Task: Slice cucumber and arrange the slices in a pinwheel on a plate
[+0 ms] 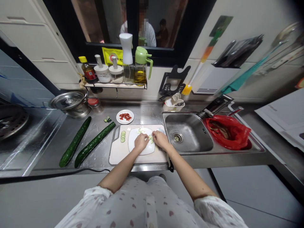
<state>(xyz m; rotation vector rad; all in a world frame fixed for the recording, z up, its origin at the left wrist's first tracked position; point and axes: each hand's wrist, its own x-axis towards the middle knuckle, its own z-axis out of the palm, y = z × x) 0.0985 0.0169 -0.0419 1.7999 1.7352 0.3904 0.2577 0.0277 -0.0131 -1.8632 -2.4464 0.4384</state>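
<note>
Over a white square plate (135,148), my left hand (142,142) is closed, its fingers curled so that what they hold is hidden. My right hand (160,139) pinches at a thin cucumber slice (151,139) near the plate's right side, fingertips close to the left hand's. More cucumber slices (141,130) lie at the plate's far edge. Under the plate is a pale cutting board (116,155), with a short row of cucumber slices (123,136) on its left. A knife with a black handle (170,165) lies at the board's right edge, partly behind my right forearm.
Two long cucumbers (95,144) lie left of the board, with cut cucumber ends (107,119) behind them. A small plate of chopped red pieces (125,117) sits behind the board. Right are the sink (190,133) and a red bag (228,133); a lidded pot (71,104) stands far left.
</note>
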